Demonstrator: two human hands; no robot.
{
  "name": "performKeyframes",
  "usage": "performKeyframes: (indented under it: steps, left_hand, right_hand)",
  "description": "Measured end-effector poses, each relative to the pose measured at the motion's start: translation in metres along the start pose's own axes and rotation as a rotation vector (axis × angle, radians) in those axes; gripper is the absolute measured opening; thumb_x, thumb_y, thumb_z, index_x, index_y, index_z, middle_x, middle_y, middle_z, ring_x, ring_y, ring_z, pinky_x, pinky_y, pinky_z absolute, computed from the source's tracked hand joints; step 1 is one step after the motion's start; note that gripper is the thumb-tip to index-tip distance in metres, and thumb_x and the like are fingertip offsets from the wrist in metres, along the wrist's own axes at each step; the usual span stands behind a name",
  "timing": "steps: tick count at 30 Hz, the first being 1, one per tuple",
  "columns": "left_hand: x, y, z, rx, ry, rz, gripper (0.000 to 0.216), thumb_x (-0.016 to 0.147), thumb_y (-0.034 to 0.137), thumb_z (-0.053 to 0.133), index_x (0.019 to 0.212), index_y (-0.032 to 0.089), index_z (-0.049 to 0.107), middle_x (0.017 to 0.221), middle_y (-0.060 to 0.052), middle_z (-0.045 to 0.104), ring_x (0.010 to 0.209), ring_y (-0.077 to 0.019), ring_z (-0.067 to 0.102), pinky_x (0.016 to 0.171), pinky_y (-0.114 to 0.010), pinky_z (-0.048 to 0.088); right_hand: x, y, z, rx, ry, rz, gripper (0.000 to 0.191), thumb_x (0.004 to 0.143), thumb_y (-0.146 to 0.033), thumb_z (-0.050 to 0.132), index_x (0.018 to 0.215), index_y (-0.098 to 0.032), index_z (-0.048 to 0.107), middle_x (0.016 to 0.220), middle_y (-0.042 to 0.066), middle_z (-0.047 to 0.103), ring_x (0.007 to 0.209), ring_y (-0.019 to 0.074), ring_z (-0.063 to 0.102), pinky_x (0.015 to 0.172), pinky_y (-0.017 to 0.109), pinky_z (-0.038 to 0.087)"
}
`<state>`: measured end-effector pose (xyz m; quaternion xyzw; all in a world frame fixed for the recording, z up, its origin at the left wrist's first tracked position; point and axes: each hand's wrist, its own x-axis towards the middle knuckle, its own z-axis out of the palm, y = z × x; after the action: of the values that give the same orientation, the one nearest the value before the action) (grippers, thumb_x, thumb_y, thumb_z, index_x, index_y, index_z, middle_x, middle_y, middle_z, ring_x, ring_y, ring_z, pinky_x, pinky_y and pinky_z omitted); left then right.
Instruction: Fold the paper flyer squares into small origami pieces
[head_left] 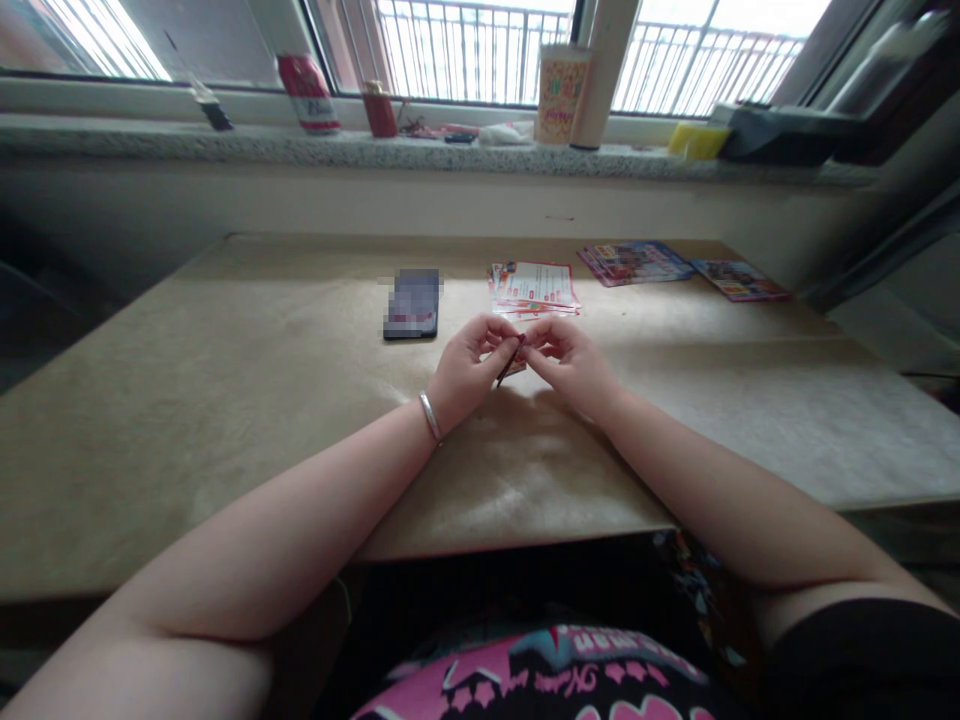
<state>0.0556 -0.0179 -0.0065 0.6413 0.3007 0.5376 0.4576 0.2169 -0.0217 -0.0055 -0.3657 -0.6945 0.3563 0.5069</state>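
In the head view, my left hand (480,362) and my right hand (561,360) meet over the middle of the table, fingertips almost touching. Between thumb and fingers, the left pinches a thin dark strip (505,372), whose free end points down toward me. The right hand's thumb and fingers close at the strip's upper end, where a small reddish bit shows; its exact kind is too small to make out. Just beyond my fingers lies a loose pile of printed cards (536,283), white with red borders. A dark phone (414,302) rests left of the pile.
Colourful printed packets (637,262) lie at the table's back right, with another packet (741,279) beside them. On the stone windowsill (465,155) stand a red-and-white can (308,95), a patterned paper cup (561,95) and a yellow block (699,141). The beige table's (187,400) near edge is close to my body.
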Motion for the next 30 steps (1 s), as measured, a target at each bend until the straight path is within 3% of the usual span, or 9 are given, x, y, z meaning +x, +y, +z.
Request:
performKeyframes:
  steps: [5,15,24,30]
  left_hand:
    - [-0.0001,0.0019,0.0013,-0.042,-0.036,-0.049,0.029,0.078,0.04,0.07,0.086,0.018,0.053,0.07,0.003,0.058,0.062,-0.0095,0.061,0.056,-0.02,0.052]
    - [-0.0009,0.0017,0.0019,0.024,-0.044,-0.011,0.012,0.077,0.022,0.062,0.079,0.018,0.052,0.07,0.003,0.055,0.06,-0.0073,0.055,0.057,-0.018,0.048]
    - [-0.0024,0.0086,0.0046,-0.106,-0.068,-0.07,0.028,0.082,0.042,0.065,0.083,0.019,0.049,0.065,0.004,0.053,0.056,-0.0071,0.053,0.053,-0.018,0.047]
    - [-0.0026,0.0069,0.0039,0.083,-0.026,-0.001,0.024,0.084,0.04,0.063,0.081,0.019,0.051,0.07,0.003,0.052,0.061,-0.0084,0.052,0.055,-0.018,0.046]
  right_hand:
    - [-0.0011,-0.0013,-0.0004,0.02,-0.005,-0.005,0.017,0.083,-0.039,0.063,0.082,-0.023,0.056,0.08,-0.001,0.061,0.075,0.0136,0.06,0.069,0.029,0.052]
    - [-0.0027,-0.0052,-0.0004,-0.069,-0.016,-0.059,0.011,0.081,-0.031,0.061,0.076,-0.022,0.056,0.076,-0.002,0.06,0.073,0.0127,0.058,0.07,0.029,0.052]
    - [-0.0025,-0.0064,0.0011,-0.067,0.0,-0.057,0.01,0.081,-0.031,0.061,0.079,-0.024,0.056,0.079,-0.002,0.06,0.076,0.0133,0.058,0.071,0.029,0.052]
    - [-0.0021,-0.0054,0.0017,-0.063,0.011,-0.037,0.013,0.084,-0.034,0.058,0.077,-0.023,0.055,0.075,-0.002,0.059,0.073,0.0131,0.057,0.069,0.028,0.05]
